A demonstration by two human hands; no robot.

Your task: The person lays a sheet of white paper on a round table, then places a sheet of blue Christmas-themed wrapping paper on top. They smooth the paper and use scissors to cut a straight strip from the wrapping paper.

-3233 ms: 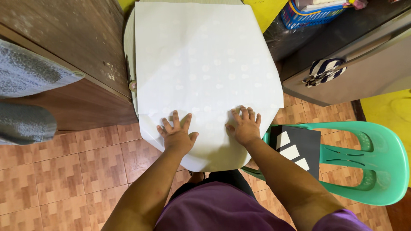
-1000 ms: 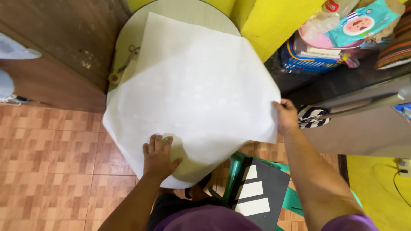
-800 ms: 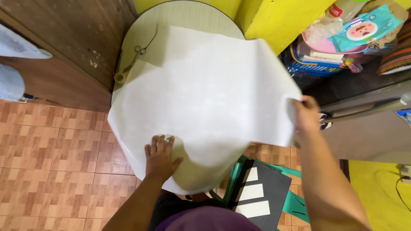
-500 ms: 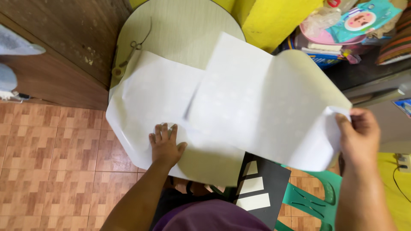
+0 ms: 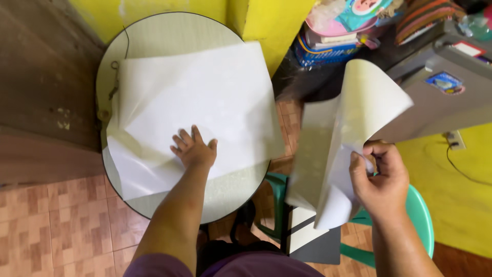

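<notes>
Head view: left hand (image 5: 195, 150), fingers spread, presses flat white paper sheet (image 5: 195, 97) on round table (image 5: 169, 36); right hand (image 5: 379, 177) fingers pinch curled white sheet (image 5: 353, 118).

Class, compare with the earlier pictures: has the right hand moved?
Yes. The right hand has swung right, off the round table, lifting one white sheet above the green chair.

hands: two, the left hand (image 5: 195, 150) flat on a sheet, the right hand (image 5: 382, 179) gripping another
paper sheets: two, one sheet (image 5: 189, 113) lying on the table, one curled sheet (image 5: 343, 138) held up
round tables: one, the table (image 5: 169, 38)
green chairs: one, the chair (image 5: 420, 225)
dark folders with pale stripes: one, the folder (image 5: 312, 241) on the chair
grey cabinets: one, the cabinet (image 5: 441, 97)
</notes>
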